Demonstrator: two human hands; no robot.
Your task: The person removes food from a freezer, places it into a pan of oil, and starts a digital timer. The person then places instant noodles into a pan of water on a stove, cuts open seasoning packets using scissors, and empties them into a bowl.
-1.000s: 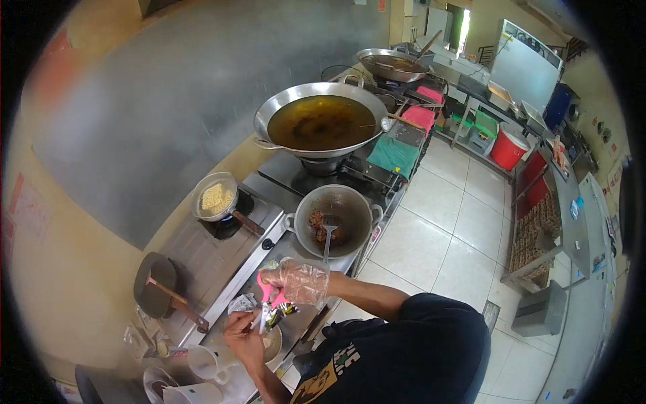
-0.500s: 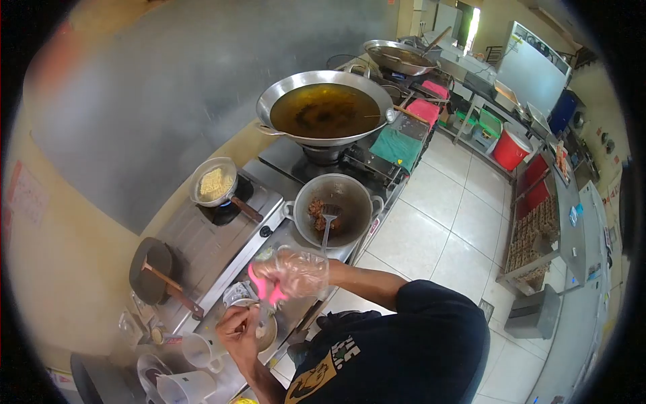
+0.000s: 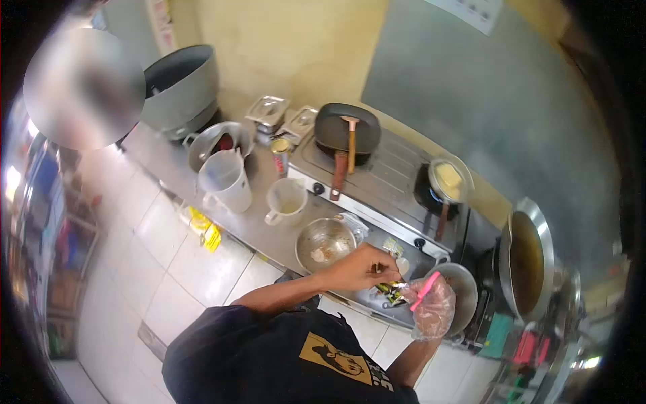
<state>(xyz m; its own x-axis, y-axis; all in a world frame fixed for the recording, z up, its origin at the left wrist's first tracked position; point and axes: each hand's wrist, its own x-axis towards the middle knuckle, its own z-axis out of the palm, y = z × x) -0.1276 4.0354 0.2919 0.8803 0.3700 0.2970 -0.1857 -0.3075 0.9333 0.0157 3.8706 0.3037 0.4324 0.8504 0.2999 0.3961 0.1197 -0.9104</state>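
Left hand (image 3: 380,264): bare, fingers pinched together, apparently on the upper end of a dark, shiny packet (image 3: 390,292); blur obscures the exact contact. Right hand (image 3: 436,310): in a clear plastic glove, grasping pink-handled scissors (image 3: 424,290).

The packet lies just on my body side of the left fingertips, between my two hands, the left being nearer. The scissors' handles slant from far right to near left; I cannot make out the blades. The packet is too crumpled for me to certify a long axis.

Clearances: the pot (image 3: 469,288) sits directly beyond the glove on the right; I cannot tell whether glove and rim touch. The metal bowl (image 3: 311,237) stands left, beside my left forearm. The stove (image 3: 397,192) bounds the far side. The widest opening is toward my body, over the front edge of the surface (image 3: 269,241).
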